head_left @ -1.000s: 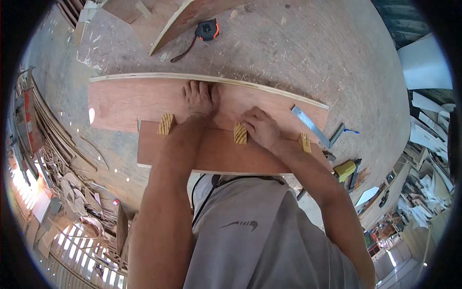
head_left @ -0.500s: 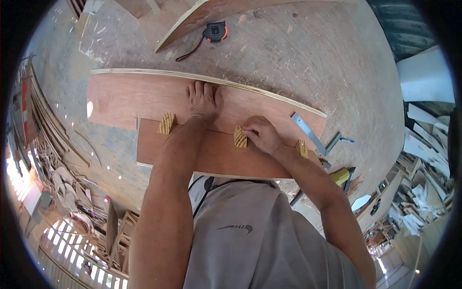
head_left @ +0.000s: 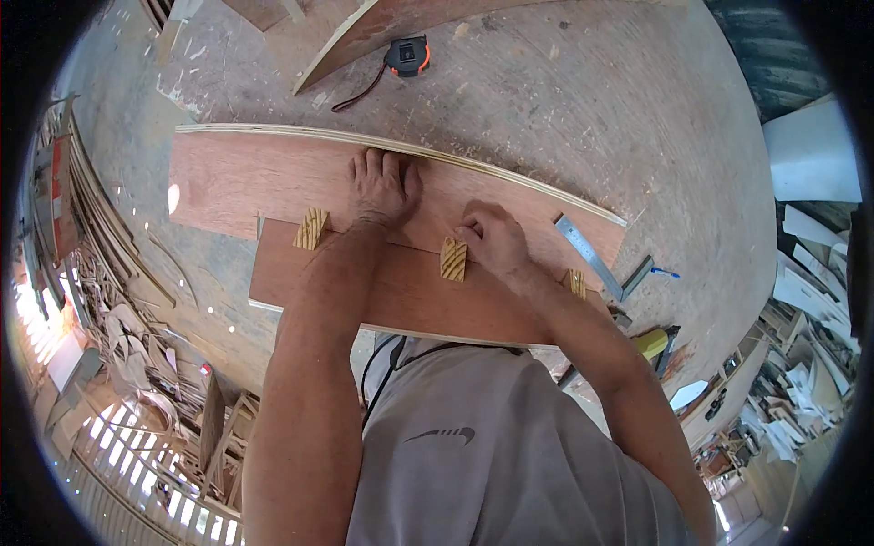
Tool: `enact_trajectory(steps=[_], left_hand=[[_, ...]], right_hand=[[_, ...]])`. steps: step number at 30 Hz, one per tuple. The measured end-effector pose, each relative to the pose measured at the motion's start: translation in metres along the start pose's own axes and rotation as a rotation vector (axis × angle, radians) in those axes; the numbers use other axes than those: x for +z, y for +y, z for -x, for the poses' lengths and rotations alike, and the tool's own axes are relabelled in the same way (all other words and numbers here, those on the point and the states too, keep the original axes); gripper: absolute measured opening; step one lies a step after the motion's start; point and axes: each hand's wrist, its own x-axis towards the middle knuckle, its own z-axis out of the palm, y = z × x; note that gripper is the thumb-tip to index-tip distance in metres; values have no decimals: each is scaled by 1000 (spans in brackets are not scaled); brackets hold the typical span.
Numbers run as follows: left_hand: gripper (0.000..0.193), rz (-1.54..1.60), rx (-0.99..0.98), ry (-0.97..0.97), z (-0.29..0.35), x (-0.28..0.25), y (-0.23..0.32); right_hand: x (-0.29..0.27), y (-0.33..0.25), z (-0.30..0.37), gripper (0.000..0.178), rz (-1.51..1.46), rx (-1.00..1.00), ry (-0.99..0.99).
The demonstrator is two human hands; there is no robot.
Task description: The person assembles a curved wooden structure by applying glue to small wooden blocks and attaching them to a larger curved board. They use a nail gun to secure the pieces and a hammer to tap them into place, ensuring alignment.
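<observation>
A long reddish plywood board (head_left: 246,177) lies on the dusty workbench, and a second, shorter plywood board (head_left: 401,296) lies against its near side. My left hand (head_left: 382,187) rests flat on the far board, fingers spread toward its far edge. Three small striped wooden blocks stand along the seam: one at the left (head_left: 310,228), one in the middle (head_left: 453,258), one at the right (head_left: 575,283). My right hand (head_left: 492,238) is curled with its fingers against the middle block.
A steel square (head_left: 596,262) lies at the far board's right end, with a blue pen (head_left: 663,272) beside it. A black and orange tape measure (head_left: 406,56) sits at the back by a curved board (head_left: 410,23). Offcuts pile up at left and right.
Both hands stay in place on the boards. Only the view has shifted slightly, with the boards sitting a little lower in the picture.
</observation>
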Motion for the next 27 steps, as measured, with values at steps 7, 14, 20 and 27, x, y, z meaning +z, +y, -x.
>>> enact_trajectory(steps=[7,14,20,27], left_hand=[[31,-10,-17,-38,0,0,-1],[35,9,-18,-52,2,2,-1],[33,5,-6,-1,1,1,0],[31,21,-7,5,0,4,-2]], right_hand=[[4,11,20,20,84,-344,64],[13,23,33,13,-16,-255,19],[2,21,15,13,-105,-272,-2],[-3,1,-1,13,-95,15,-32]])
